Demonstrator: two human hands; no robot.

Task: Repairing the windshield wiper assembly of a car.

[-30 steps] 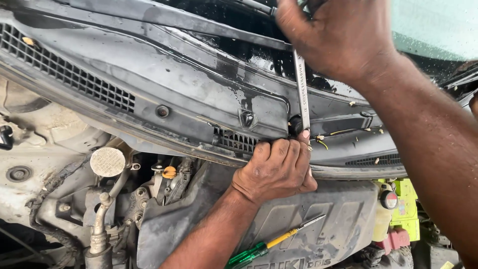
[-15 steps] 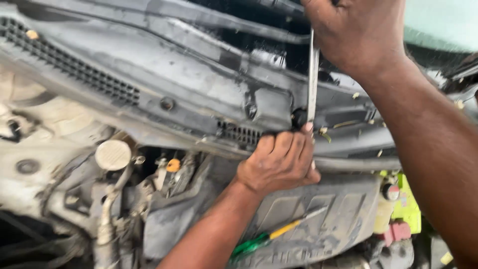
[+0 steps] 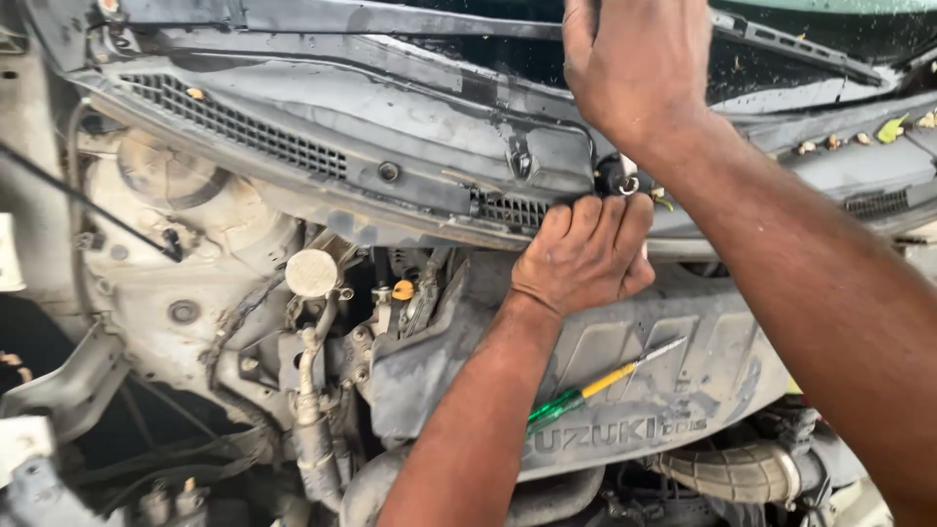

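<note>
My left hand (image 3: 586, 256) reaches up from below, fingers curled over the front edge of the dusty grey cowl panel (image 3: 410, 146), just under a dark wiper pivot nut (image 3: 613, 180). Directly above the nut, my right hand (image 3: 634, 68) is closed around a slim metal wrench. Only the wrench's lower tip (image 3: 628, 182) shows at the nut; the hand hides its shaft. The two hands are a short gap apart.
A screwdriver (image 3: 586, 390) with a green and yellow handle lies on the grey plastic engine cover (image 3: 703, 361). A round pale cap (image 3: 312, 273) and a small orange cap (image 3: 402, 290) sit left of it. A wiper arm (image 3: 800, 49) crosses the top right.
My right hand has come down along the wrench, so its shaft no longer shows. My left hand keeps its hold on the cowl edge. The view has shifted slightly.
</note>
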